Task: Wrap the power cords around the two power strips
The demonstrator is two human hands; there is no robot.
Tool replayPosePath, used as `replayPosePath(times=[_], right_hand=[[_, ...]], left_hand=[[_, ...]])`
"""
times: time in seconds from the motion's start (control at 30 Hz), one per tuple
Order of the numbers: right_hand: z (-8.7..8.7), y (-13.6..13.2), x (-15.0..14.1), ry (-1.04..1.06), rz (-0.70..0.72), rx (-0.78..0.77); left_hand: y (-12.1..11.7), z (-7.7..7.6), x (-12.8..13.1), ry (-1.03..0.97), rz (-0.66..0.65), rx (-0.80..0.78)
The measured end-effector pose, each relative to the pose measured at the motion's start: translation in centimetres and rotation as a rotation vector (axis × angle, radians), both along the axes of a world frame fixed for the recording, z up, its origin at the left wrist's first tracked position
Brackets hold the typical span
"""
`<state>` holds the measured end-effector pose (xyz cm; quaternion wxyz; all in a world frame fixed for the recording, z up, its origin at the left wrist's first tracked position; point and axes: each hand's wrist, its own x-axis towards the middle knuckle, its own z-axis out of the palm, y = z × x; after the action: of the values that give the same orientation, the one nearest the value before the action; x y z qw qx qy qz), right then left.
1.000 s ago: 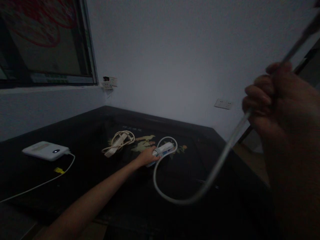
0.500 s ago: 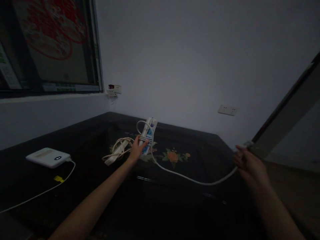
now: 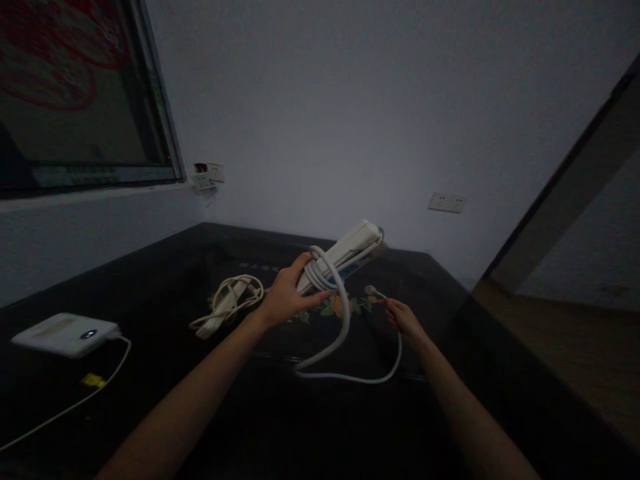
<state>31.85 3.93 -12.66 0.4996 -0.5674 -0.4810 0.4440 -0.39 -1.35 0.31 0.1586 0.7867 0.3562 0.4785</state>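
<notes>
My left hand [image 3: 287, 293] is closed around a white power strip [image 3: 350, 250], held up above the black table [image 3: 150, 280] and tilted up to the right. Several turns of its white cord [image 3: 325, 270] are wrapped around the strip near my fingers. The rest of the cord hangs down in a loop [image 3: 345, 370] to the tabletop and rises to my right hand [image 3: 403, 317]. That hand pinches the cord just behind its plug [image 3: 371, 291].
A second coiled power strip [image 3: 227, 303] lies on the table left of my left hand. A white power bank [image 3: 65, 333] with a cable [image 3: 75, 400] sits at the far left. Wall sockets [image 3: 447, 202] are on the wall behind. A dark window [image 3: 75, 100] is at the upper left.
My left hand has lifted the power strip off the table and tilted it. My right hand has come in from the far right toward the strip, and more cord is wrapped around it.
</notes>
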Motion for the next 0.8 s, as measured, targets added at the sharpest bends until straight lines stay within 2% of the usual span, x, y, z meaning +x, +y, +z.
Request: replayPosePath(times=[0.13, 0.27, 0.47, 0.63, 0.73, 0.8], right_hand=[[-1.3, 0.5, -0.5, -0.167, -0.021, -0.003], [-1.3, 0.6, -1.0, -0.420, -0.042, -0.006], [0.1, -0.6, -2.1, -0.894, -0.087, -0.018], [0.2, -1.2, -3.1, -1.186, -0.086, -0.021], [1.9, -1.1, -3.2, -1.281, -0.099, -0.016], [4.7, -1.4, -3.4, -1.278, -0.106, 0.021]], left_hand=[[-0.2, 1.8, 1.4, 0.006, -0.051, 0.019], [-0.6, 2.7, 2.3, 0.028, -0.110, -0.013], [-0.5, 2.1, 2.5, 0.082, -0.105, -0.071], [0.5, 1.8, 2.2, 0.079, -0.001, -0.106], [1.0, 1.7, 2.0, 0.075, 0.028, -0.153], [1.2, 1.7, 1.9, 0.073, 0.048, -0.184]])
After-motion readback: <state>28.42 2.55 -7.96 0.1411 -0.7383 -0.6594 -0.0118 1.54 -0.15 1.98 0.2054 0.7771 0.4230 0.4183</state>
